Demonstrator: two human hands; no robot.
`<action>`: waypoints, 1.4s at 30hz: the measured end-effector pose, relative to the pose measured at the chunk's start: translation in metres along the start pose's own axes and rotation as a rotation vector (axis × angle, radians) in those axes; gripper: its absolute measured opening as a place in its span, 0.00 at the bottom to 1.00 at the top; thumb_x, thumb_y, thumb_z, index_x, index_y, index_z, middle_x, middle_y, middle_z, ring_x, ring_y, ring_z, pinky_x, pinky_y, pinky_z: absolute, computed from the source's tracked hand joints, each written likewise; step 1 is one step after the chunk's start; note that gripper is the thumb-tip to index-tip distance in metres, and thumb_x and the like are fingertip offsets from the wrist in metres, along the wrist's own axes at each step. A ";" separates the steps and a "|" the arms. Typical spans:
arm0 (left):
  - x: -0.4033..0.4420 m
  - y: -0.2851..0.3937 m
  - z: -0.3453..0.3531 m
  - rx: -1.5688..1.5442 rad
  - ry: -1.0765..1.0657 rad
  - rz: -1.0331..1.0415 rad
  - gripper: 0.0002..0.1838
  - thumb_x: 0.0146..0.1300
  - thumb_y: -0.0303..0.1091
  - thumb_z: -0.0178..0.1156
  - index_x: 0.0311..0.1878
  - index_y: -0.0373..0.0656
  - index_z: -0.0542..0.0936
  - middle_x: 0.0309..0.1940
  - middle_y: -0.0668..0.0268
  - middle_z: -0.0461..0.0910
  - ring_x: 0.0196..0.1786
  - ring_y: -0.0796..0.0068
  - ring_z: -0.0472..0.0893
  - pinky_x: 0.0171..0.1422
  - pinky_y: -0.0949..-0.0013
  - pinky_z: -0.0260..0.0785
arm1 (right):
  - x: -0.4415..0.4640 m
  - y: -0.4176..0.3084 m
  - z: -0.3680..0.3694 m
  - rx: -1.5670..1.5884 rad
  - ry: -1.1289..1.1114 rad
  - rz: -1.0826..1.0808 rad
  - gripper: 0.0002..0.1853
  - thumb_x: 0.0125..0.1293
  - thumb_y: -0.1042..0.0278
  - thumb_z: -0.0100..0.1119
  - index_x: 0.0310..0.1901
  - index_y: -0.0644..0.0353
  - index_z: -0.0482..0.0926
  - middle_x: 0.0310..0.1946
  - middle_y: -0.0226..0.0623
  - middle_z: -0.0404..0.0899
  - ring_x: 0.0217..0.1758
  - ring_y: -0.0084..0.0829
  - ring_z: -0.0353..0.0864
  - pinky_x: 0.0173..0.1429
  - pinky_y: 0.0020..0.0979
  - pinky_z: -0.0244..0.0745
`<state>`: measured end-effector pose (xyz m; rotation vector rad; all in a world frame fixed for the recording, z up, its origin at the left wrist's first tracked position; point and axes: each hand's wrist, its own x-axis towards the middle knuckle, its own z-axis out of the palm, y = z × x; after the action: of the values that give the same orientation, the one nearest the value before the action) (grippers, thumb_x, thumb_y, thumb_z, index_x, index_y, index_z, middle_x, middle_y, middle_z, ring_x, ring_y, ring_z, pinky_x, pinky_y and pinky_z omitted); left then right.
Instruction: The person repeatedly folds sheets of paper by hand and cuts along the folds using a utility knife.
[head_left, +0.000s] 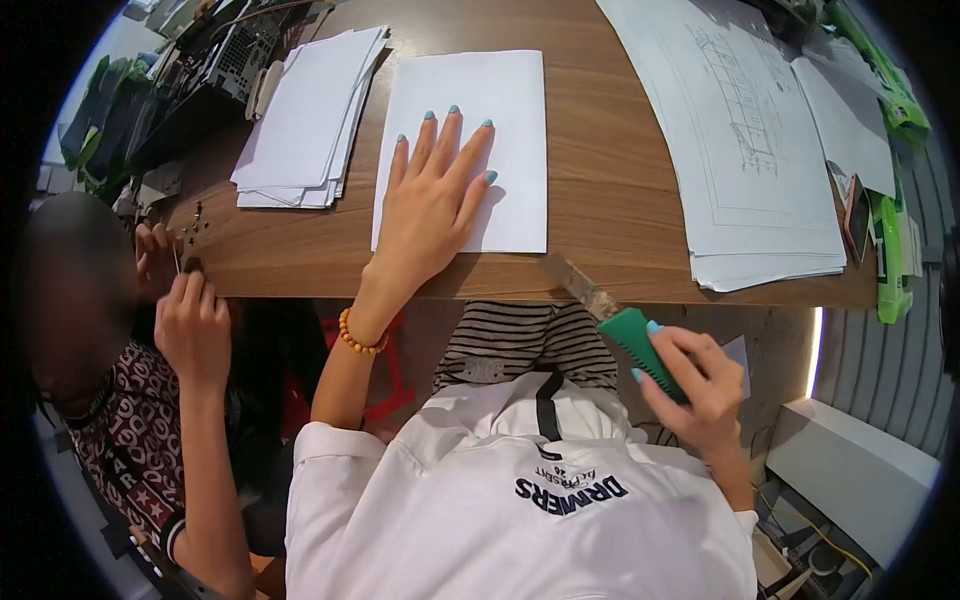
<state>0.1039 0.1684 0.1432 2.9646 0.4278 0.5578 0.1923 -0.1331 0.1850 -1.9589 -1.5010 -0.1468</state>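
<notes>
My left hand (432,210) lies flat with its fingers spread on a white sheet or thin stack of paper (520,150) at the table's front edge. An orange bead bracelet (358,335) circles that wrist. In my right hand (700,385) is a green-handled scraper (642,345), gripped by the handle in front of my body. Its flat, stained metal blade points up and left, toward the table edge, apart from the paper. How firmly the two sheets, if more than one, lie together cannot be told.
Left of my paper lies a loose pile of white sheets (305,120). Large printed drawings (740,150) cover the right side, near green packaging (890,250). A co-worker's hands (190,310) handle something small at the left edge, beside tiny dark pieces (197,222). Electronic equipment (235,65) stands behind.
</notes>
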 end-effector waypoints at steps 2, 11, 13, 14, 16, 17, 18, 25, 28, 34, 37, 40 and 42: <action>0.001 0.003 -0.001 0.001 -0.006 -0.004 0.24 0.69 0.42 0.45 0.68 0.52 0.63 0.68 0.52 0.59 0.71 0.48 0.57 0.73 0.47 0.45 | -0.005 -0.002 0.005 -0.027 0.008 -0.002 0.22 0.42 0.74 0.69 0.44 0.65 0.81 0.37 0.37 0.79 0.24 0.30 0.76 0.24 0.26 0.71; 0.001 0.008 -0.002 0.001 -0.004 -0.025 0.24 0.69 0.41 0.44 0.68 0.53 0.64 0.68 0.53 0.60 0.71 0.49 0.57 0.73 0.48 0.45 | -0.001 0.000 0.010 -0.033 -0.006 -0.028 0.22 0.43 0.73 0.69 0.44 0.64 0.81 0.36 0.37 0.78 0.23 0.29 0.75 0.23 0.26 0.69; 0.001 0.008 -0.002 0.007 -0.003 -0.023 0.24 0.69 0.41 0.44 0.68 0.53 0.64 0.68 0.53 0.60 0.71 0.49 0.57 0.73 0.48 0.44 | 0.001 0.000 0.009 -0.034 -0.006 -0.028 0.22 0.43 0.73 0.69 0.45 0.64 0.81 0.36 0.36 0.78 0.23 0.29 0.75 0.23 0.26 0.69; 0.001 0.009 -0.002 0.007 -0.004 -0.025 0.24 0.69 0.41 0.44 0.68 0.53 0.64 0.68 0.53 0.60 0.71 0.50 0.57 0.73 0.48 0.44 | 0.002 -0.001 0.009 -0.035 -0.006 -0.029 0.22 0.43 0.73 0.69 0.45 0.64 0.81 0.36 0.36 0.78 0.23 0.29 0.75 0.23 0.26 0.69; 0.002 0.009 -0.002 0.006 -0.004 -0.024 0.24 0.69 0.41 0.44 0.68 0.53 0.63 0.68 0.53 0.59 0.71 0.50 0.57 0.73 0.48 0.44 | 0.002 0.000 0.009 -0.040 -0.006 -0.026 0.22 0.43 0.73 0.69 0.45 0.64 0.81 0.36 0.37 0.78 0.24 0.29 0.75 0.23 0.26 0.69; 0.002 0.009 -0.003 0.009 -0.006 -0.025 0.24 0.69 0.42 0.45 0.68 0.53 0.63 0.68 0.53 0.59 0.71 0.50 0.57 0.73 0.48 0.44 | 0.002 -0.001 0.010 -0.043 -0.006 -0.024 0.22 0.43 0.73 0.69 0.45 0.64 0.81 0.36 0.37 0.78 0.24 0.29 0.75 0.23 0.26 0.69; 0.003 0.010 -0.004 0.011 -0.011 -0.027 0.24 0.69 0.42 0.45 0.68 0.53 0.63 0.68 0.53 0.59 0.71 0.50 0.57 0.73 0.48 0.44 | 0.002 -0.001 0.009 -0.045 -0.008 -0.020 0.22 0.43 0.73 0.69 0.45 0.64 0.81 0.36 0.37 0.78 0.24 0.29 0.75 0.23 0.26 0.69; 0.001 0.009 -0.005 0.041 -0.020 -0.010 0.29 0.67 0.50 0.47 0.69 0.51 0.63 0.68 0.51 0.59 0.72 0.50 0.55 0.74 0.49 0.42 | 0.006 -0.011 0.014 -0.112 -0.012 0.007 0.22 0.43 0.73 0.69 0.45 0.64 0.81 0.38 0.37 0.78 0.25 0.29 0.75 0.24 0.25 0.71; 0.000 0.007 -0.004 0.058 -0.029 -0.021 0.31 0.65 0.53 0.48 0.69 0.50 0.62 0.68 0.50 0.58 0.72 0.49 0.54 0.74 0.48 0.41 | 0.005 -0.020 0.020 -0.163 -0.011 0.013 0.23 0.44 0.73 0.69 0.46 0.64 0.80 0.38 0.38 0.79 0.26 0.29 0.74 0.25 0.25 0.71; 0.001 0.007 -0.005 0.092 -0.060 -0.033 0.31 0.65 0.51 0.48 0.69 0.51 0.61 0.69 0.50 0.57 0.72 0.48 0.53 0.73 0.46 0.41 | 0.020 -0.030 0.039 -0.164 -0.033 0.134 0.25 0.44 0.72 0.69 0.49 0.63 0.79 0.38 0.37 0.75 0.29 0.31 0.75 0.27 0.26 0.73; 0.001 0.005 -0.008 0.061 -0.068 -0.036 0.31 0.65 0.51 0.48 0.69 0.51 0.61 0.69 0.50 0.56 0.72 0.48 0.52 0.73 0.45 0.42 | 0.011 -0.022 0.033 -0.147 -0.039 0.144 0.25 0.45 0.72 0.68 0.50 0.62 0.79 0.38 0.37 0.74 0.31 0.31 0.76 0.28 0.27 0.73; 0.001 0.004 -0.008 0.062 -0.078 -0.017 0.31 0.65 0.50 0.48 0.70 0.50 0.61 0.69 0.49 0.56 0.72 0.48 0.52 0.73 0.45 0.42 | 0.016 -0.021 0.030 -0.142 -0.057 0.132 0.25 0.47 0.71 0.68 0.50 0.62 0.79 0.39 0.38 0.73 0.32 0.32 0.76 0.28 0.28 0.73; 0.001 0.004 -0.008 0.061 -0.089 -0.022 0.31 0.65 0.49 0.49 0.70 0.50 0.60 0.69 0.49 0.56 0.72 0.47 0.52 0.73 0.44 0.41 | 0.023 -0.017 0.033 -0.152 -0.055 0.127 0.24 0.48 0.71 0.68 0.51 0.62 0.78 0.39 0.37 0.73 0.32 0.32 0.76 0.28 0.28 0.73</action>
<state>0.1030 0.1651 0.1513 3.0246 0.4760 0.4166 0.1752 -0.0935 0.1776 -2.1896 -1.4309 -0.1565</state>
